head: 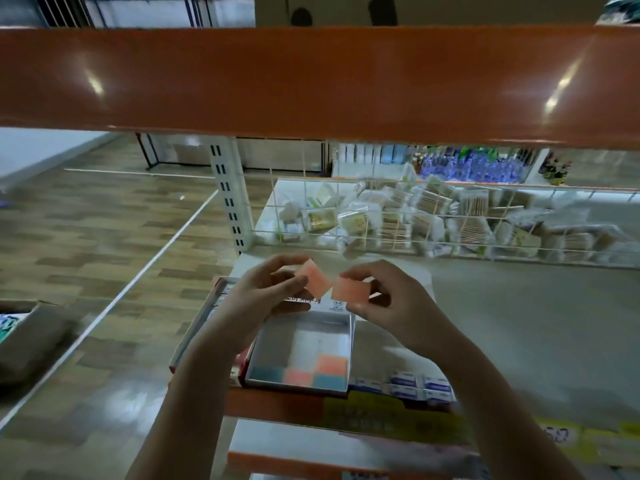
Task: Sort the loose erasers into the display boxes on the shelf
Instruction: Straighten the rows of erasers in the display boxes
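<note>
Each grip pinches a flat pink eraser by its edges, left hand [266, 289] and right hand [384, 299] at frame centre above the open display box [351, 344] on the shelf [502, 323]; they look light, slightly rubbery, easy to hold.

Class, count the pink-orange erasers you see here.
4: one square pink-orange eraser in the left hand, one in the right hand, two in the open white display box. Others may be hidden.

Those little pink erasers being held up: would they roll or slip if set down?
Probably not: each pink eraser looks like a flat square, so it should lie still. Fingertip pinches by the left hand and right hand suggest they are light. Likely grippy, though that is a guess.
</note>
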Demonstrator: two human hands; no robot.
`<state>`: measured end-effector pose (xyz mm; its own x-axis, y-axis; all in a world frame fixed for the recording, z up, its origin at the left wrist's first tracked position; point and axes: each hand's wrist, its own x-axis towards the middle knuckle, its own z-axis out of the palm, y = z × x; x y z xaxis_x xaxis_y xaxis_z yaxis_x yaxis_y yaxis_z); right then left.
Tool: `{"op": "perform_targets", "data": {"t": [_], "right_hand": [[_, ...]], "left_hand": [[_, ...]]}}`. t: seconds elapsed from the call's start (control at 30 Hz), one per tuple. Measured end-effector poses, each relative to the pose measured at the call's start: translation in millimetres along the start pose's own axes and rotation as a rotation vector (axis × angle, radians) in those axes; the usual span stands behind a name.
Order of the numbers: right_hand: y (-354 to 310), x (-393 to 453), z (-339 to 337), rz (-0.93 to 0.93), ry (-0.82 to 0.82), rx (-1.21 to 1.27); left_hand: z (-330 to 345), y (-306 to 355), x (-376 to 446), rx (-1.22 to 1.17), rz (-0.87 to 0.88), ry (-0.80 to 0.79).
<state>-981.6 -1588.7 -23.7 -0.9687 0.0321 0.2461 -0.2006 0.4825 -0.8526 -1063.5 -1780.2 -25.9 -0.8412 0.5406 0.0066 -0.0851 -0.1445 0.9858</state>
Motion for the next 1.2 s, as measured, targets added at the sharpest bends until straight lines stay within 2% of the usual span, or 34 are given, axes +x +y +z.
{"op": "perform_targets", "data": {"t": [0.23, 0.4, 0.5, 0.73, 0.87, 1.07, 1.2], "right_hand": [[-4, 17, 27, -0.012, -0.140, -0.160], [-4, 28, 40, 0.057, -0.126, -0.223], [-2, 32, 46, 0.099, -0.202, -0.245], [5, 34, 40, 0.190, -0.277, -0.248], [6, 34, 37, 0.166, -0.379, -0.321], [4, 34, 38, 0.217, -0.406, -0.255], [1, 39, 44, 0.224, -0.479, -0.355]], "left_hand": [[-39, -9, -5, 0.175, -0.025, -0.052], [-63, -24, -1, 0.540, -0.004, -0.030], [-66, -31, 2, 0.646, 0.017, -0.026], [-62, -35, 5, 0.740, 0.025, -0.079], [-61, -33, 5, 0.716, 0.014, -0.092], [-59, -28, -2, 0.771, -0.022, -0.143], [-64, -27, -6, 0.758, -0.030, -0.136]]}}
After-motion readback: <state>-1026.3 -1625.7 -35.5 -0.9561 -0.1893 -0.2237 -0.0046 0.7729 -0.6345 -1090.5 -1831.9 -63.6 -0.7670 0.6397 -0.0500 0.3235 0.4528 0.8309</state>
